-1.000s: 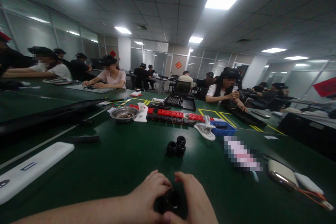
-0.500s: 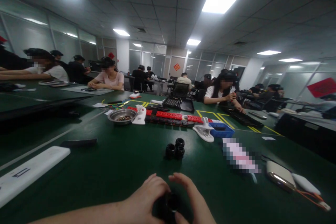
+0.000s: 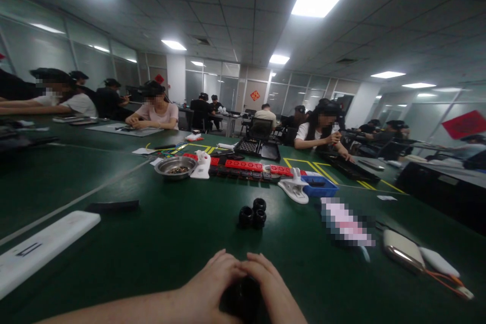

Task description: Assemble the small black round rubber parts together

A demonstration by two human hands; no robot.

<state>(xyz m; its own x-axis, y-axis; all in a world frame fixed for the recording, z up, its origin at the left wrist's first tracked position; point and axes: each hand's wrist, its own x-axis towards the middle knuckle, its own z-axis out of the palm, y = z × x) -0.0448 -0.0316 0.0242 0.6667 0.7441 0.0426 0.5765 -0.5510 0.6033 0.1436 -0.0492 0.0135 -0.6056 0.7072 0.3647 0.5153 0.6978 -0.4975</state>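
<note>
With fingertips drawn together, the left hand (image 3: 212, 283) and right hand (image 3: 271, 283) cup a shadowed black piece (image 3: 243, 297) at the near edge of view, probably steadying it from both sides. Beyond, three rounded black hollow parts (image 3: 259, 203) cluster on the green worktop (image 3: 170, 243), likely for easy reach.

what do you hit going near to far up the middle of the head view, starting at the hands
Black object between left hand and right hand → three black, round, open-topped pieces → row of red blocks → open black case → chair back → person in a light shirt
</note>
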